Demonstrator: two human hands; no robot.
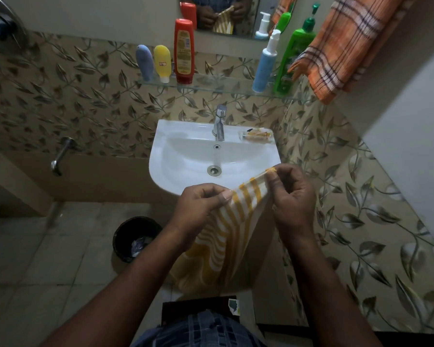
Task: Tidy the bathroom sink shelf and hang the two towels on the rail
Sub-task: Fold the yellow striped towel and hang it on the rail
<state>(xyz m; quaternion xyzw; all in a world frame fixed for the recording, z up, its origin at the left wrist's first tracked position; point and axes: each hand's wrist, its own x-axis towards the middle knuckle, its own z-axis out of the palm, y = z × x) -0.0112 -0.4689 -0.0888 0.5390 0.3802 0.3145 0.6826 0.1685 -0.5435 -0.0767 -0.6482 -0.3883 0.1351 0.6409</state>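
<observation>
- My left hand (201,204) pinches the top edge of the yellow-and-white striped towel (226,236), thumb on the cloth and fingers curled behind it.
- My right hand (291,194) grips the same edge a little farther right and higher, at the corner, with its fingers curled round the cloth.
- The striped towel is stretched between both hands just in front of the sink (186,156), and the rest hangs down in folds towards my waist.
- The orange checked towel (341,48) hangs at the upper right, by the wall; I cannot see what holds it.
- On the glass shelf (223,88), a blue-grey tube (144,62), a yellow tube (162,63) and a red bottle (184,51) stand close together on the left.
- At the shelf's right end, a white-and-blue pump bottle (264,63) stands beside a green pump bottle (292,56).
- A small packet (257,135) lies on the sink rim, right of the tap (219,122).
- A black bin (135,237) stands on the floor, left of my arms.
</observation>
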